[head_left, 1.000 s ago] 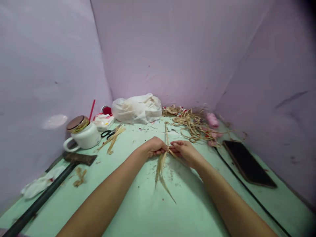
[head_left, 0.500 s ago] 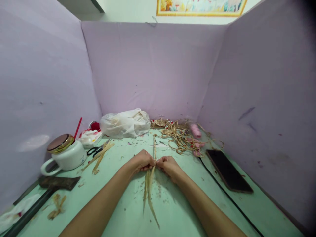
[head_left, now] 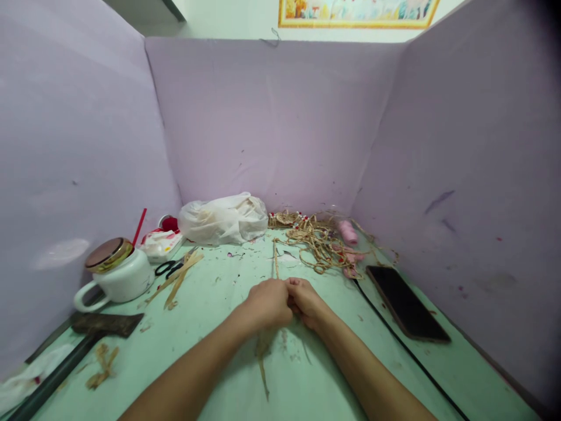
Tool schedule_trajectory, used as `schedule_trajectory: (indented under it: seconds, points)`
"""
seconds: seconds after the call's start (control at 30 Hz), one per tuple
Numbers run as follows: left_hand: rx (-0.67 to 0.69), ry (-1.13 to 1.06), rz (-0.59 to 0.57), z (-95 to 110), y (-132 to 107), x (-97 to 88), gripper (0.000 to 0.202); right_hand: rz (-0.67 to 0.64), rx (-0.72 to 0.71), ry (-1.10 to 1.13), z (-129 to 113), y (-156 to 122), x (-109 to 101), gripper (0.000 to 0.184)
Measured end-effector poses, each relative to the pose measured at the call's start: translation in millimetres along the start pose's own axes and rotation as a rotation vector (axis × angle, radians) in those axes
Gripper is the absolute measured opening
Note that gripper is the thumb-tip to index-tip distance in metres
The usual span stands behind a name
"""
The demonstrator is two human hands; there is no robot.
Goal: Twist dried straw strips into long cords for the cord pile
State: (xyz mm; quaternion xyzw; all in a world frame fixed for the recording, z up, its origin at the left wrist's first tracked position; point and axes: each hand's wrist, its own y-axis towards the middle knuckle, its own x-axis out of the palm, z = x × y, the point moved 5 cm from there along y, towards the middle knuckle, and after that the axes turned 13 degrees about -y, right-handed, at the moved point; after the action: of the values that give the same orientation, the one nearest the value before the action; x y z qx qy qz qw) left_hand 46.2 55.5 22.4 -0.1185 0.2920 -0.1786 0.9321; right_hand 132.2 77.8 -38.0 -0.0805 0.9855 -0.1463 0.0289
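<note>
L side: long-handled tool (head_left: pixel 76 354) lies on the tabletop (head_left: pixel 307 392), head inward, prob. parked within reach. Mug (head_left: pixel 127 283) stands behind it by the L wall (head_left: pixel 87 134); scissors (head_left: pixel 175 270) & loose strips (head_left: pixel 176 286) lie next, likely for quick pickup. Bag (head_left: pixel 223 221) sits at the back wall (head_left: pixel 280 117).

Center: cord (head_left: pixel 276 257) runs straight fwd from the hands, presumably anchored at its far tip for tension (fixing unclear). L hand (head_left: pixel 268 304): fingers curl out of sight; cord enters above & tails (head_left: pixel 263 374) hang below, so they appear to grip it. R hand (head_left: pixel 305 304): fingers narrow, tips bunched against L hand; any strand in the pinch is hidden.

R side: cord heap (head_left: pixel 319 245), spool (head_left: pixel 347 233), cable (head_left: pixel 403 342) & phone (head_left: pixel 407 304), prob. set aside to keep the middle usable.

Edges, L to R: L forearm (head_left: pixel 197 380) has room as far as the strips & tool. Fwd reach ends at bag & back wall. R forearm (head_left: pixel 363 380) can swing out up to the cable; beyond come phone & R wall (head_left: pixel 473 175).
</note>
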Motion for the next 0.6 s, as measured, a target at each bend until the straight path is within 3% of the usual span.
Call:
schedule_trajectory:
  seconds: [0.07, 0.13, 0.17, 0.23, 0.37, 0.5, 0.6]
  points:
    - [-0.038, 0.035, 0.005, -6, 7, -16.9, 0.012, -0.035, 0.006, -0.005, -1, 0, -1, 0.010]
    - [-0.027, -0.107, 0.210, -12, 16, -41.1, 0.016, -0.054, 0.004, -0.009, -2, 1, -1, 0.011]
    - [-0.057, -0.213, 0.256, -17, 20, -46.7, 0.015, -0.061, 0.004, -0.010, -2, 1, -2, 0.013]
    - [-0.138, -0.381, 0.193, -26, 28, -41.6, 0.015, -0.080, 0.002, -0.008, -2, 2, -2, 0.014]
    - [-0.170, -0.588, -0.086, -34, 38, -11.0, 0.014, -0.134, -0.079, -0.004, -4, 3, 0, 0.012]
    - [-0.221, -0.506, -0.082, -43, 42, -7.0, 0.010, -0.111, -0.172, -0.258, -6, 6, -3, 0.007]
    - [-0.269, -0.367, -0.046, -46, 41, -10.8, 0.012, 0.046, -0.275, -0.618, -12, 4, -10, 0.008]
